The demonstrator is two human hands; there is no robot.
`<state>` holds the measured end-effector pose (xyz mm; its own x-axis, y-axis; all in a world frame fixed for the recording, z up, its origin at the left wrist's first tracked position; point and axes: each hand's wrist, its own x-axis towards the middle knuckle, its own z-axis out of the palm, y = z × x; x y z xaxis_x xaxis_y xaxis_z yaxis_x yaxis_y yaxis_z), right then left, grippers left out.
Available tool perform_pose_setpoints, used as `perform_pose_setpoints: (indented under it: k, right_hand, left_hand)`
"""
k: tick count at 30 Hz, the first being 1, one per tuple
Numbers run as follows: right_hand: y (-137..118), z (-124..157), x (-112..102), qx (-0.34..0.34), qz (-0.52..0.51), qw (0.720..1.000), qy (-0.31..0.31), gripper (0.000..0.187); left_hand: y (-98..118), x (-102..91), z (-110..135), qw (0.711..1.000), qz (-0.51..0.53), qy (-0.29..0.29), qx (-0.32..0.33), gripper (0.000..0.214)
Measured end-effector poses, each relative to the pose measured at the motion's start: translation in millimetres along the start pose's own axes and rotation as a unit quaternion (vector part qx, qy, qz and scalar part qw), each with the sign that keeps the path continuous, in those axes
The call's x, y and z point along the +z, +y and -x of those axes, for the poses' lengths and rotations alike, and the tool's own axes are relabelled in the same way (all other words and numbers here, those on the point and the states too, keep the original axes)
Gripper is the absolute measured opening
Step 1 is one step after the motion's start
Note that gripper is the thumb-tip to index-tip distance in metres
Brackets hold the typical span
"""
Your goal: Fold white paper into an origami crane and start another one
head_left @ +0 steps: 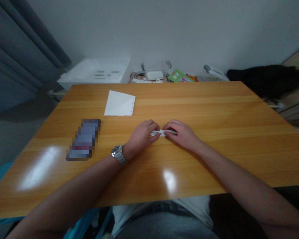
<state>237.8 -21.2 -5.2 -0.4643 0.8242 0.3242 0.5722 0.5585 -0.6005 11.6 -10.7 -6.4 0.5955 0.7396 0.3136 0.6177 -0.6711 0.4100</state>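
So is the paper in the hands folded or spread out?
Folded, it seems: the white paper is a narrow strip with overlapping layers between the left hand and right hand.

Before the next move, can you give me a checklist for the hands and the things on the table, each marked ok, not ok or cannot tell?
1. Left hand on the small white paper: ok, fingers at its left end.
2. Right hand on it too: ok, at its right end.
3. Larger white sheet apart from both hands: ok, it lies farther up the table.
4. Phone-like device apart from the left hand: ok, though pixelated.
5. Small paper's edges lined up: cannot tell, fingers partly cover them.
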Motion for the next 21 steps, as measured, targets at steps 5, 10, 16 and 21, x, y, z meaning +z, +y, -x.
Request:
perform_pose_setpoints:
  k: [5, 10, 16, 21]
  right_hand:
    - [1.8, 0.3, 0.9, -0.012, 0.007, 1.0, -0.002, 0.007]
    - [3.1, 0.4, 2.4, -0.021, 0.036, 0.999, 0.003, 0.009]
    - [-1.8, 1.6, 3.3, -0.036, 0.105, 0.994, -0.002, 0.01]
    - [-3.4, 1.8, 3.2, -0.039, 0.133, 0.99, -0.009, 0.012]
  left_hand:
    - [1.1, -0.3, -0.5, 1.0, 0.007, 0.0, -0.005, 0.01]
    - [1.3, 0.8, 0.0, 1.0, 0.002, 0.002, 0.001, 0.012]
    - [0.0, 4.2, -1.6, 1.0, -0.01, 0.006, 0.005, 0.014]
    - [0.8, 3.3, -2.4, 1.0, -0.022, 0.001, 0.014, 0.013]
